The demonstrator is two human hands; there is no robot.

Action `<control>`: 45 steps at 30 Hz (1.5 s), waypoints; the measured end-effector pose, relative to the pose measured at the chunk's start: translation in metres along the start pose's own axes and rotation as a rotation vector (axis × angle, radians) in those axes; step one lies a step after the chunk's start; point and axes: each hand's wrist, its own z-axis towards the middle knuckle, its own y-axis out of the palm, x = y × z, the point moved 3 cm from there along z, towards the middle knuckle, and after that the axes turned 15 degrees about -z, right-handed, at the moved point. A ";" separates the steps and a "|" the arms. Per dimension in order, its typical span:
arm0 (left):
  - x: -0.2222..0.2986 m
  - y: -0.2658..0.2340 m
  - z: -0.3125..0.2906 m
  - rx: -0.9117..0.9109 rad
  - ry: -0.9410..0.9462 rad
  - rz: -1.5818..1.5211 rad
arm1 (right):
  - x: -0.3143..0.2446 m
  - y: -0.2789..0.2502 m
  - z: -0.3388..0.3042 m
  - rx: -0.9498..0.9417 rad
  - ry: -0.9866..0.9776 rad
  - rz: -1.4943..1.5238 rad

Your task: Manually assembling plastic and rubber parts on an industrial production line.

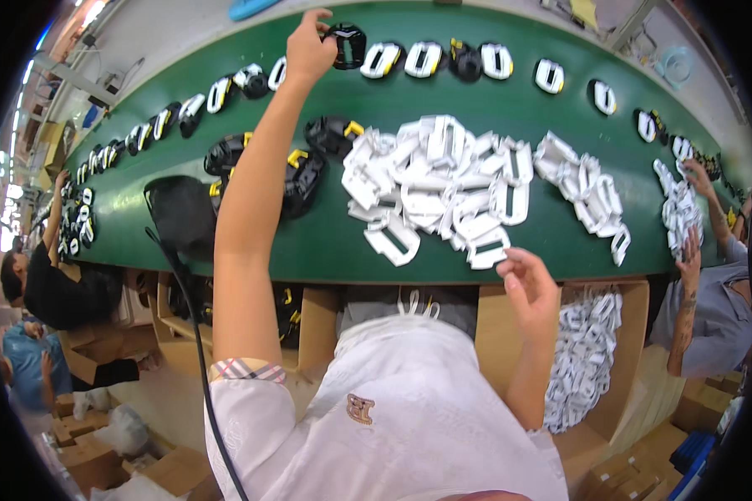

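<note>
My left arm stretches to the far side of the green work table [476, 100]. There, my left hand [311, 52] closes its fingers on the left edge of a glossy black plastic housing [348, 46]. At the near edge of the table, my right hand [528, 288] is raised with fingers loosely bent and apart. Its fingertips are beside a white plastic frame [487, 248] at the front of a heap of white frames [439, 179]; whether they touch it is unclear. Black housings with yellow parts [303, 175] lie partly behind my left forearm.
Along the far edge runs a row of black housings with white frames [424, 60]. A smaller white heap [589, 188] lies to the right. Below stands a cardboard box [585, 359] of white parts. Co-workers sit at left [67, 284] and right [710, 309]. A black cable [196, 334] hangs near my left arm.
</note>
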 end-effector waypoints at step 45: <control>0.223 0.060 -0.226 -0.507 -0.485 -0.921 | -0.048 0.010 0.015 0.125 -0.132 -0.006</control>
